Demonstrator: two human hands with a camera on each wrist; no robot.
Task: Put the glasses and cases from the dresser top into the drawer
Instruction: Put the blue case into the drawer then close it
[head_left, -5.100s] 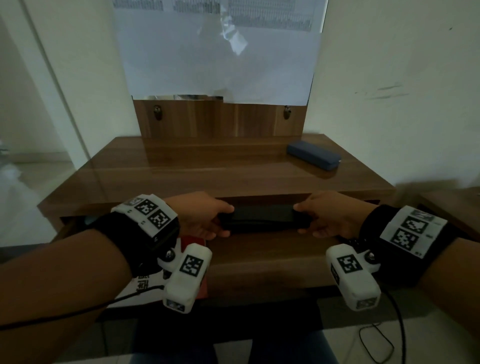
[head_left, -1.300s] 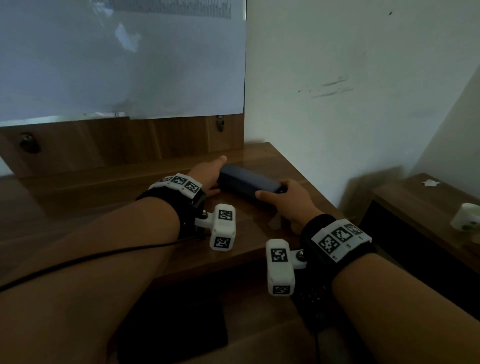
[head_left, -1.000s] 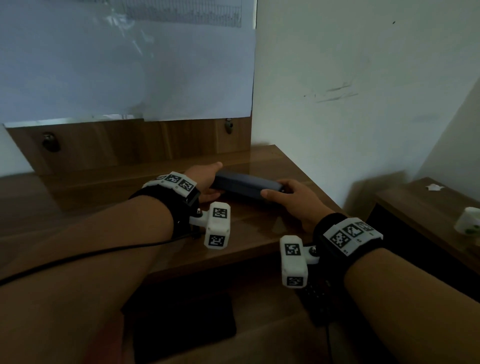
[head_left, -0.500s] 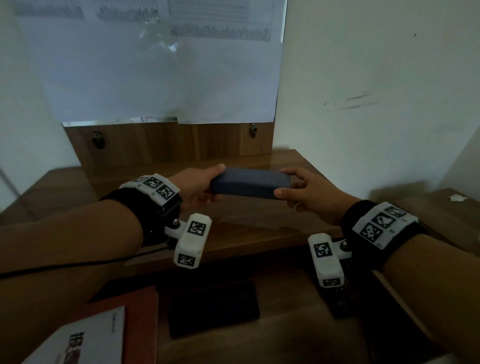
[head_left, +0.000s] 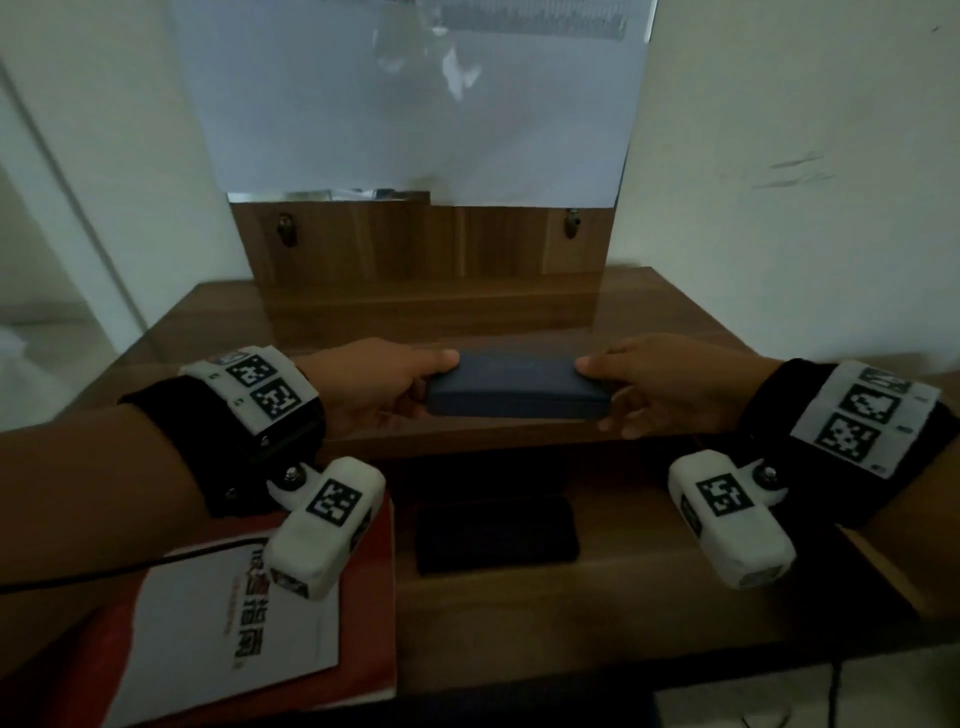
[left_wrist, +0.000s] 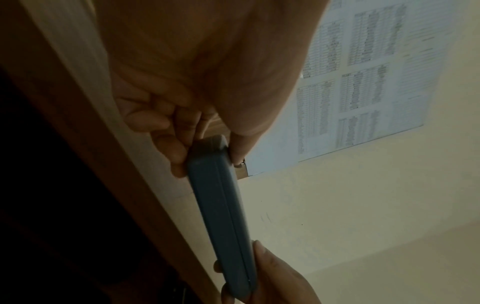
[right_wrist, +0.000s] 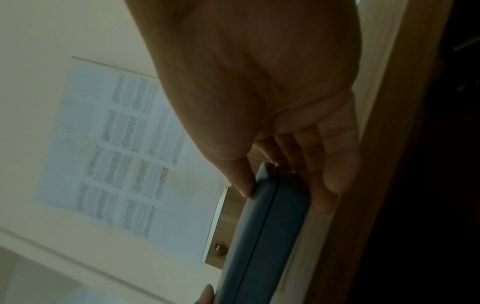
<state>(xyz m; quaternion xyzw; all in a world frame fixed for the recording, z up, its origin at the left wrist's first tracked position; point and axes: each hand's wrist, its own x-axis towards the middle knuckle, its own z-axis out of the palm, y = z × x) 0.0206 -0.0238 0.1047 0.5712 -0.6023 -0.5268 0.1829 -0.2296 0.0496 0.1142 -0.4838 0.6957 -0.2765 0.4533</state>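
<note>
While I can read little in this dim light, the red-and-white booklet (head_left: 244, 618) lying in the left of the open drawer (head_left: 623, 597) carries large red characters down its white cover that I cannot make out with confidence, and the square black-and-white marker tags on my wristbands (head_left: 260, 387) hold patterns, not words. My left hand (head_left: 374, 384) and right hand (head_left: 670, 384) hold the dark blue glasses case (head_left: 514, 389) level between them, one at each short end, above the front edge of the desk (head_left: 675, 317). The fingers of both hands are partly closed around the case ends: thumb on the upper face, the other fingers underneath. A black case (head_left: 496, 535) already lies flat on the drawer floor, directly below the blue one, just beside the booklet. To its right the drawer floor is bare wood up to the drawer's right side, and bare wood also runs between the black case and the drawer's near edge. From the head view the printed sheet (head_left: 415, 93) over the mirror looks nearly blank; the left wrist view shows that sheet covered in blocks of fine tabular print, too small for me to read, and it shows the seam running along the blue case's side. The right wrist view shows my thumb tip pressed on the case's end corner and the desk's front edge close beside it.
</note>
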